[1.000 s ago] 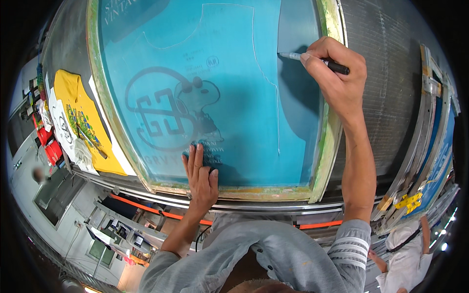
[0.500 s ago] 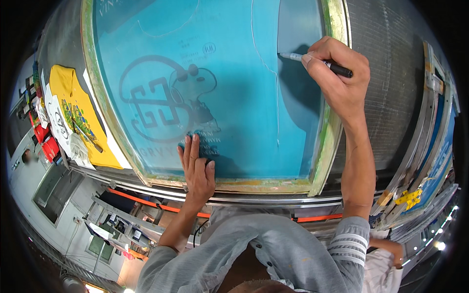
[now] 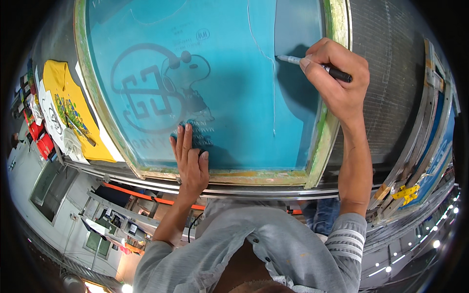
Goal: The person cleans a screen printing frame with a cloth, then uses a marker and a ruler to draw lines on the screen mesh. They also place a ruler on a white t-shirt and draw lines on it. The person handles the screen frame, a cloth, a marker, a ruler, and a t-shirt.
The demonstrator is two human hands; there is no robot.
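A wooden-looking printing screen with blue mesh lies before me, its frame stained yellow-green. Dark artwork of a cartoon dog and a ringed emblem shows on or through the mesh. My right hand pinches a pen with a translucent front and a black rear end. Its tip rests at the border between bright blue and a grey-blue area. A thin white line runs just left of the tip. My left hand lies on the screen's near part, fingers stretched out over some lettering, holding nothing.
A yellow printed shirt lies left of the screen. To the right, a dark ribbed surface borders the frame. Several stacked frames stand farther right, with a yellow clamp. The metal table edge runs in front of me.
The view has shifted slightly, so the screen sits higher and farther left. My right hand has drawn the pen tip a little toward me along the border. My left hand stays on the screen.
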